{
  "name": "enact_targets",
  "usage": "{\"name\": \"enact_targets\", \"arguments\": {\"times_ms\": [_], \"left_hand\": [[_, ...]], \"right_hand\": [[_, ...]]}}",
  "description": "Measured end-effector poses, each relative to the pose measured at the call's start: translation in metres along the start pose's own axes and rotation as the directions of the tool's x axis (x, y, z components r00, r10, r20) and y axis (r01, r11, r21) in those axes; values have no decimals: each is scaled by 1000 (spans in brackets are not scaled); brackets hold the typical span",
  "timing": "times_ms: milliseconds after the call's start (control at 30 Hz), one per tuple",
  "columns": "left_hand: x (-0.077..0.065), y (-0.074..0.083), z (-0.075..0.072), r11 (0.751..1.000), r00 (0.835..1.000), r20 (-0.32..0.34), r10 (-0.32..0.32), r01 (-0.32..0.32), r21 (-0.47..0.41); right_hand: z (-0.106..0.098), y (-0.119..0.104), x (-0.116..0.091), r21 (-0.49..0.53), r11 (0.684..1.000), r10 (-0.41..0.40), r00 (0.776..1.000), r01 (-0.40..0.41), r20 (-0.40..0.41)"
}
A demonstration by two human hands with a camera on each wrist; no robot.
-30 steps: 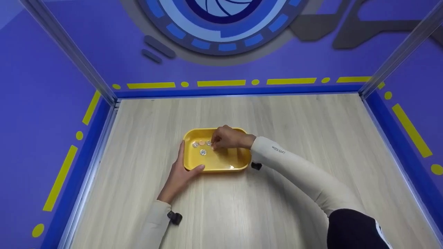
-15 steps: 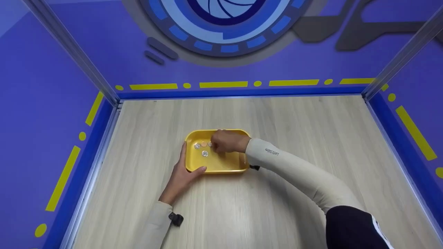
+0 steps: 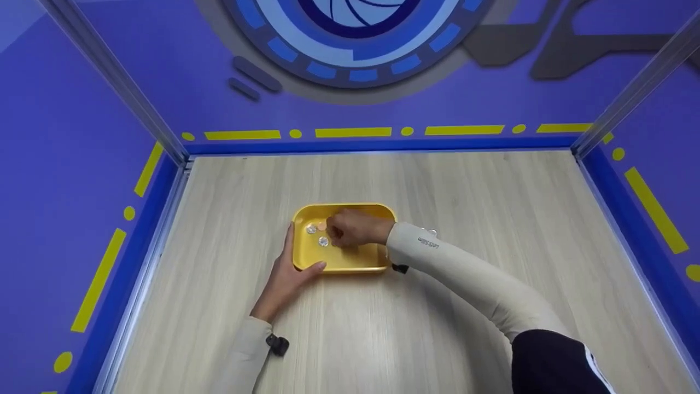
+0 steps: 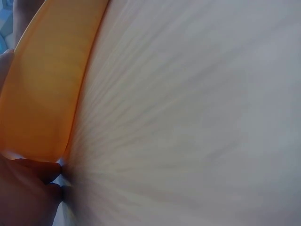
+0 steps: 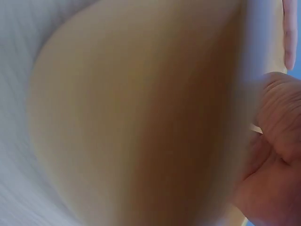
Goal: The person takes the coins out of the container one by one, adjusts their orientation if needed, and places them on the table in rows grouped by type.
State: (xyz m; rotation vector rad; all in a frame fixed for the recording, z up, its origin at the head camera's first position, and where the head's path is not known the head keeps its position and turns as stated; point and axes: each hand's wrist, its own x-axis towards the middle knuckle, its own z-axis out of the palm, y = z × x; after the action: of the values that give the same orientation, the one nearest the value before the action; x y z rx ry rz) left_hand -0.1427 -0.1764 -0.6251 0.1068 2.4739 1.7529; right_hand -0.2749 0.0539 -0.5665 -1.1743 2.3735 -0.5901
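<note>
A yellow rectangular tray point(image 3: 350, 269) sits on the wooden table. My left hand point(image 3: 287, 276) grips its near left corner, thumb at the front rim and fingers along the left wall; in the left wrist view some of those fingers point(image 4: 35, 172) touch the tray's side. Inside the tray lie a silver coin point(image 3: 311, 229), a copper-coloured coin point(image 3: 321, 226) and another silver coin point(image 3: 323, 241). My right hand point(image 3: 355, 227) reaches over the right side into the tray, fingers curled downward just right of these coins. Its fingertips are hidden, so whether they pinch a coin does not show.
Shiny silver coins point(image 3: 432, 232) lie on the table right of the tray, partly behind the right sleeve point(image 3: 454, 257). Blue-purple panels point(image 3: 350, 115) with metal corner posts enclose the table at the back and both sides.
My right hand has shifted slightly left and lower in the tray, covering a silver coin seen beside it earlier. Silver coins on the table have come into view behind the sleeve. The left hand stays put.
</note>
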Motion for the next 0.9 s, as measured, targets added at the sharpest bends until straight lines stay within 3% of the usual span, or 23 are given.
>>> {"name": "enact_targets", "arguments": {"times_ms": [167, 567, 900], "left_hand": [[0, -1, 1, 1000, 1000, 0, -7, 7, 8], [2, 0, 0, 999, 1000, -10, -25, 25, 21], [1, 2, 2, 999, 999, -18, -27, 27, 20]], "right_hand": [[5, -3, -4, 96, 995, -18, 998, 24, -60], [5, -2, -44, 310, 950, 98, 978, -37, -182], [3, -1, -76, 506, 863, 145, 964, -13, -224]]}}
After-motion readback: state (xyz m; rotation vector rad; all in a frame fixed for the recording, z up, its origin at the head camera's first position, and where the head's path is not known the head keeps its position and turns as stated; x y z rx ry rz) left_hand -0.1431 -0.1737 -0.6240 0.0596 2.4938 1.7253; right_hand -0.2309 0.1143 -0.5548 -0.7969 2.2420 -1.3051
